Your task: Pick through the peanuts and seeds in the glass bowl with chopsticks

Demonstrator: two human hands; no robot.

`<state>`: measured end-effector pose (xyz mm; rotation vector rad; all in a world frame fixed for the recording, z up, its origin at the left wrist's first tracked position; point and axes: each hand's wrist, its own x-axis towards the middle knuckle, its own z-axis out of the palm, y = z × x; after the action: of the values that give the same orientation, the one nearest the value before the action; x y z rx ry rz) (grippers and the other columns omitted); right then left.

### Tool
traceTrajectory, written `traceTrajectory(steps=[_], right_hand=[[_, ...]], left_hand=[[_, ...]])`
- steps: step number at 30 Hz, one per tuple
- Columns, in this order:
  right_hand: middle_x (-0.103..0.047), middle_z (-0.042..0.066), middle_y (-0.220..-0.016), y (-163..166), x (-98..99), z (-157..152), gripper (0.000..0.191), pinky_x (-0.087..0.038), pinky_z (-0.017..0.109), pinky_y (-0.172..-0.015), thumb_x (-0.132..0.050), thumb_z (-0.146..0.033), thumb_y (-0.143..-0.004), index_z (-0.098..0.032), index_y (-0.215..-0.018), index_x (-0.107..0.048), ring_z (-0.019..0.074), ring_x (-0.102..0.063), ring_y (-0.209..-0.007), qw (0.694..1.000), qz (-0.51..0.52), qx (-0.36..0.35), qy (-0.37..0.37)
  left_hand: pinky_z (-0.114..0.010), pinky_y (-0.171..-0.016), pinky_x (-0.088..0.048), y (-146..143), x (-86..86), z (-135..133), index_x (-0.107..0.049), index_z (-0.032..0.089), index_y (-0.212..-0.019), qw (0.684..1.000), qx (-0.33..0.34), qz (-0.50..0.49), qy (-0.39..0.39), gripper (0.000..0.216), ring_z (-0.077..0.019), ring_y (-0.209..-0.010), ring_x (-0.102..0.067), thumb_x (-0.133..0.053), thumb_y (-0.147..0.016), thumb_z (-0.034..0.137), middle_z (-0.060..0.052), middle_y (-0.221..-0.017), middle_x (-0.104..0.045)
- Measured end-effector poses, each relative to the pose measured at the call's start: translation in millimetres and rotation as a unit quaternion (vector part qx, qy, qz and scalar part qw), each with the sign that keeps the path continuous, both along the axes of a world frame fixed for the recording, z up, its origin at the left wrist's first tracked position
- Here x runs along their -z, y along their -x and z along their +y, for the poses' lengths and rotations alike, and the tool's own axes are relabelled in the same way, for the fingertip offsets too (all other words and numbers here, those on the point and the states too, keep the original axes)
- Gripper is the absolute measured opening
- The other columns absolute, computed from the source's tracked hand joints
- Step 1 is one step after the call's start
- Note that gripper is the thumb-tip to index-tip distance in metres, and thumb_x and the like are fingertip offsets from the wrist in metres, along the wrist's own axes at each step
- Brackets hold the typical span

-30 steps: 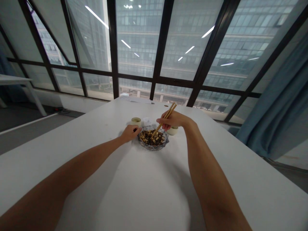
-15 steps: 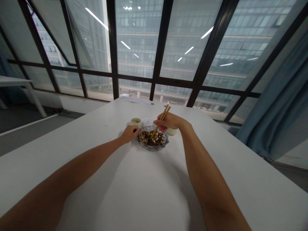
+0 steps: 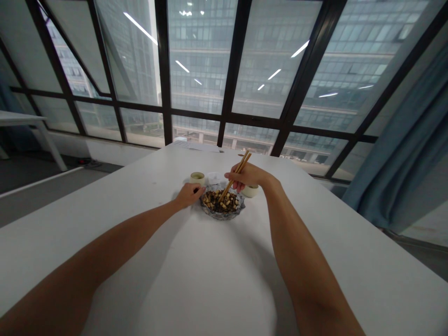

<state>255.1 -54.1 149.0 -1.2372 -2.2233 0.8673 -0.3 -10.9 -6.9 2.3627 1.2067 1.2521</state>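
A scalloped glass bowl stands on the white table, filled with a mix of pale nut-like pieces and small dark bits. My left hand is closed at the bowl's left rim, thumb and fingers pinched against it. Wooden chopsticks are held in my right hand, above the bowl's right side. They slant down to the left, their tips in the mix. Behind the bowl are a pale yellow-green cup and a small transparent container. Another pale cup is partly hidden by my right hand.
The white table reaches toward dark-framed windows. Papers and a small dark object lie at its far end. A blue curtain hangs at right; another white table stands at left.
The chopsticks and my right hand have shifted very slightly to the right, the tips still in the mix. My left hand stays at the bowl's rim.
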Motion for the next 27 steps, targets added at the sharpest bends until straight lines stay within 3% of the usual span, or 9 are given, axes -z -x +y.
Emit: traceTrajectory(steps=[4,17,21,27], right_hand=[[-0.07,0.005,-0.054,4.3,0.3,-2.7,0.042,-0.054,0.027,-0.041,-0.082,-0.052,-0.078,-0.018,-0.061,-0.063,0.016,-0.063,-0.042,1.0,-0.016,-0.002,0.026],[-0.069,0.003,-0.054,3.7,-4.3,-5.5,0.036,-0.053,0.022,-0.043,-0.07,-0.041,-0.092,-0.018,-0.066,-0.058,0.0145,-0.066,-0.045,0.999,-0.017,0.022,0.028],[-0.07,0.004,-0.054,-10.4,1.2,-11.3,0.038,-0.053,0.023,-0.042,-0.075,-0.047,-0.086,-0.017,-0.068,-0.06,0.0155,-0.066,-0.045,0.998,0.035,0.031,0.029],[-0.07,0.006,-0.055,-34.4,22.5,-39.8,0.057,-0.05,0.023,-0.038,-0.077,-0.071,-0.07,-0.016,-0.067,-0.062,0.0159,-0.065,-0.042,0.984,0.154,0.094,-0.007]], left_hand=[[-0.027,-0.054,-0.026,0.0,1.6,1.8,-0.044,0.019,-0.055,1.0,-0.004,0.0,-0.003,0.044,-0.0099,-0.052,-0.035,-0.049,-0.092,0.042,0.003,-0.051,-0.039],[-0.027,-0.055,-0.029,-1.1,7.6,6.7,-0.052,0.018,-0.059,1.0,0.001,0.001,0.006,0.043,-0.0107,-0.053,-0.042,-0.048,-0.093,0.043,0.002,-0.053,-0.046],[-0.028,-0.054,-0.028,-3.0,5.0,4.1,-0.048,0.019,-0.056,1.0,0.002,-0.009,0.01,0.043,-0.011,-0.052,-0.041,-0.05,-0.091,0.044,0.002,-0.051,-0.045],[-0.028,-0.055,-0.027,-4.1,1.9,0.2,-0.046,0.019,-0.056,1.0,0.0,-0.011,0.019,0.043,-0.0111,-0.051,-0.04,-0.049,-0.09,0.045,0.002,-0.051,-0.044]])
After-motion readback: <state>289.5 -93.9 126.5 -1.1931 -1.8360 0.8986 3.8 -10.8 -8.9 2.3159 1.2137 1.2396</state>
